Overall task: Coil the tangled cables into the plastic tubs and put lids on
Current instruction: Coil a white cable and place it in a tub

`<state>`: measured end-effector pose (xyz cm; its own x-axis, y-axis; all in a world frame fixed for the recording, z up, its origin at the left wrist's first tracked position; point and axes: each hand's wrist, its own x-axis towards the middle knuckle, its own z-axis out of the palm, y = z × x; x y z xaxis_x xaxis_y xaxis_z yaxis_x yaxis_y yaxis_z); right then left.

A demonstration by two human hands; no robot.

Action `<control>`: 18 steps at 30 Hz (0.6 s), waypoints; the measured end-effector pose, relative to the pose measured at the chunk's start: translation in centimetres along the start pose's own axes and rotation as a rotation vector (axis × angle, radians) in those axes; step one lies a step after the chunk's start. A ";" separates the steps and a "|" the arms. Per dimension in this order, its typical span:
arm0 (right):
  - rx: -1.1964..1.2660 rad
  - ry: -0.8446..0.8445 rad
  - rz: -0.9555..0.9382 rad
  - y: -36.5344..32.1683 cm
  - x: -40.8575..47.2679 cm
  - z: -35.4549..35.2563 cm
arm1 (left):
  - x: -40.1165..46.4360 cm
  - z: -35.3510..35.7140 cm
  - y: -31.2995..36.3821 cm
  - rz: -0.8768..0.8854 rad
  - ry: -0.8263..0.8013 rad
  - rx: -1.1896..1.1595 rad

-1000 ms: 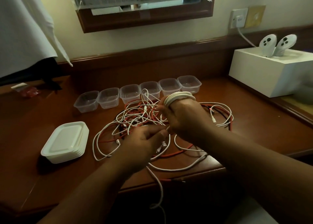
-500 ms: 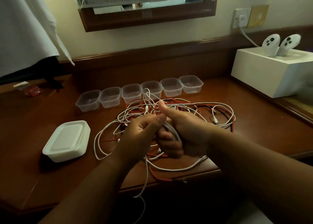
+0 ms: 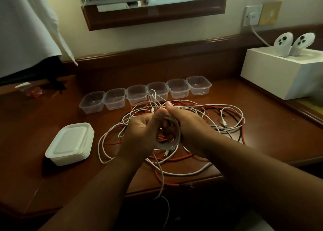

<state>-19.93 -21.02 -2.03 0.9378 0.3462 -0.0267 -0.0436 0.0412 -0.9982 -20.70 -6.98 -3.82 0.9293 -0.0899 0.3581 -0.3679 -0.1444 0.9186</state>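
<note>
Both hands have drawn together since a moment ago — the white cable coil (image 3: pixel 168 140), earlier wound over the right hand's fingers, now hangs between them. Left hand (image 3: pixel 139 134) curls its fingers round the coil's near side; right hand (image 3: pixel 187 126) grips the far side, thumb raised. Tangled red and white cables (image 3: pixel 227 119) lie on the wooden desk (image 3: pixel 262 143) — six clear tubs (image 3: pixel 136 94) behind, stacked lids (image 3: pixel 70 143) to the left.

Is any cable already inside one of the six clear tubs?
No. All six tubs stand empty in a row; the white coil is in the hands.
</note>
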 end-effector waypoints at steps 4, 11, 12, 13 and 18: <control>0.291 -0.210 0.113 -0.2 0.3 -1.0 | 0.4 -0.4 0.6 -0.182 -0.072 -0.184; 0.594 -0.537 0.171 0.1 0.0 -2.6 | 0.7 -0.3 1.3 -0.351 -0.159 -0.539; 0.566 -0.555 0.147 0.1 0.0 -2.8 | 0.6 -0.3 1.4 -0.364 -0.168 -0.544; 0.529 -0.559 0.124 0.2 0.0 -2.9 | 0.6 -0.4 1.4 -0.363 -0.178 -0.527; 0.099 -0.384 -0.004 0.1 0.4 -2.5 | 0.6 -0.8 0.8 -0.272 -0.133 -0.267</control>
<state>-18.73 -23.21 -2.27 0.7416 0.6706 0.0179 -0.0911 0.1271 -0.9877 -20.38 -6.39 -2.72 0.9732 -0.2130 0.0873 -0.0718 0.0794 0.9943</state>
